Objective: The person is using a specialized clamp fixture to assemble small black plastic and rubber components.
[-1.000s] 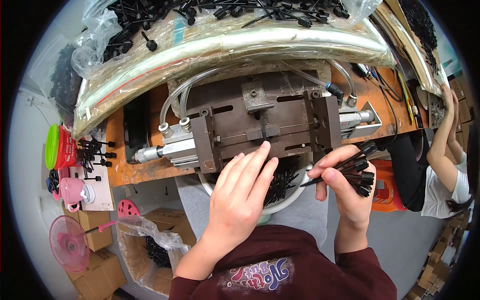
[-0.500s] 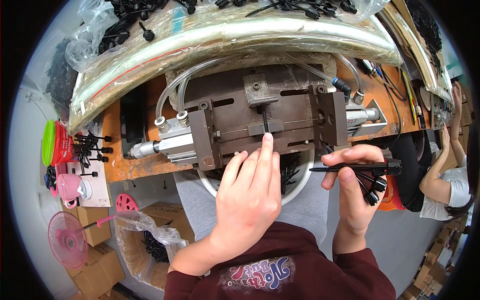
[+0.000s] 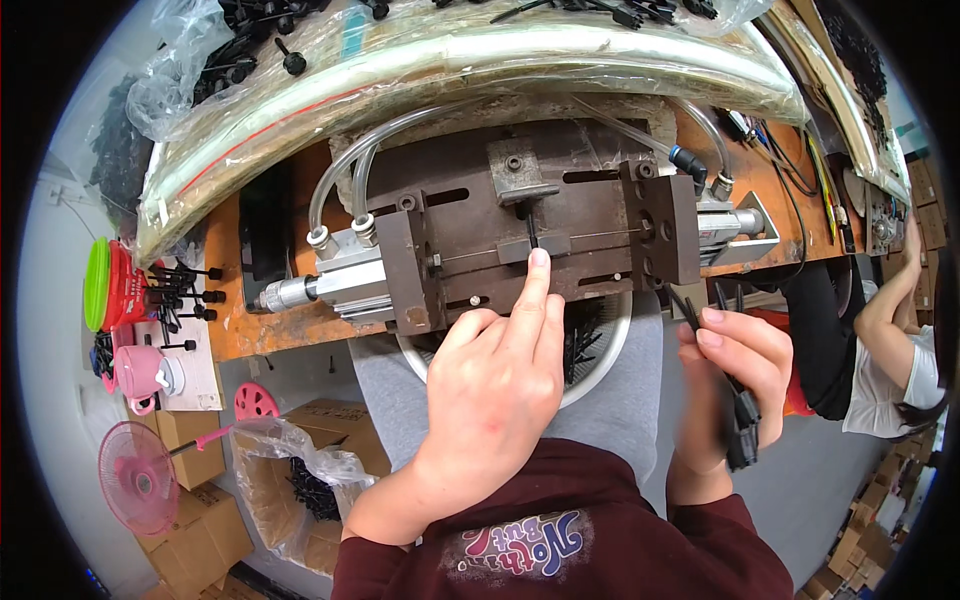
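My left hand (image 3: 492, 395) lies over the front edge of a dark metal fixture (image 3: 462, 222). Its index finger is stretched out, the tip on the near end of a slim black plastic rod (image 3: 533, 228). The rod lies in a small block in the middle of the fixture, its far end under a steel bracket (image 3: 519, 180). To the right, off the fixture, my right hand (image 3: 760, 350) is closed round several black plastic stems with thick heads (image 3: 742, 425). The stems point up and away; the thumb is smeared by motion.
Pneumatic cylinders (image 3: 352, 283) with clear hoses flank the fixture on the orange bench (image 3: 240, 337). A white basket (image 3: 603, 377) with black parts sits below its front edge. Plastic-covered padding (image 3: 450, 75) bearing black parts lies behind. Another person's arm (image 3: 890, 300) is far right.
My right hand has turned the black stems from lying sideways to pointing up and away. My left index finger stays on the rod, while its other fingers have curled slightly.
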The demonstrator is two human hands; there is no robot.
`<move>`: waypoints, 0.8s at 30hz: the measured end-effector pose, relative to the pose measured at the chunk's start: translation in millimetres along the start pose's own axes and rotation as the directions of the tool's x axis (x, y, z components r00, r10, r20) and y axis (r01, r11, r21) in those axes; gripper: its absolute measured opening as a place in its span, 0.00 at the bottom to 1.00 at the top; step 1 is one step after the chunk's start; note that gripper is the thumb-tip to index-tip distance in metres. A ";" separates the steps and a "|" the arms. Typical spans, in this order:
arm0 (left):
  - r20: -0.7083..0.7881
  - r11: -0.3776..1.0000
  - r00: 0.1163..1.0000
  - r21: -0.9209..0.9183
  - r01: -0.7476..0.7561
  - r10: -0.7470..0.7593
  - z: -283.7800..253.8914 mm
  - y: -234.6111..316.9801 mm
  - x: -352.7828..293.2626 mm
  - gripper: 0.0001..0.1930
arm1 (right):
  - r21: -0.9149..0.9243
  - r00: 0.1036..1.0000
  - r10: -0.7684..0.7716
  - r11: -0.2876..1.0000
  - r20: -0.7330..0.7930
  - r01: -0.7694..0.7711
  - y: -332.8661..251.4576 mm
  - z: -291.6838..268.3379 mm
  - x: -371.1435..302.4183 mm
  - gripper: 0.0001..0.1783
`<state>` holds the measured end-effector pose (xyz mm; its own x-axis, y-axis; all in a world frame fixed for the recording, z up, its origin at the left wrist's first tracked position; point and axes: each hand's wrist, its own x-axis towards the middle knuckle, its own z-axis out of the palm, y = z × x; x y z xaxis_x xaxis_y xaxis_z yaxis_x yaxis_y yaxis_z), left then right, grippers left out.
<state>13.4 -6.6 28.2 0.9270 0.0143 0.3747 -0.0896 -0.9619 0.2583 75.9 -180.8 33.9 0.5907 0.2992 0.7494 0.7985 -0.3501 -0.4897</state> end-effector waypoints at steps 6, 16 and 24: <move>-0.021 0.991 0.999 -0.127 -0.029 0.027 -6.0 -7.7 -2.2 0.14 | -0.114 0.990 -0.141 0.983 0.025 0.143 6.2 0.7 -7.2 0.16; -0.010 0.561 1.000 -0.828 -0.006 -0.003 -33.8 3.9 -18.4 0.20 | -0.100 0.950 -0.282 0.950 0.136 0.297 -1.0 20.3 -5.0 0.14; -0.172 0.948 0.984 -0.319 -0.020 -0.037 -6.7 -8.9 -17.0 0.17 | 0.034 0.995 -0.084 0.996 -0.062 0.086 13.3 27.5 -8.2 0.11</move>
<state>-4.0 3.5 25.5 0.8533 0.0963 0.5124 -0.2197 -0.8248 0.5210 84.8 -163.5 8.9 0.5137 0.2720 0.8137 0.8497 -0.2927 -0.4386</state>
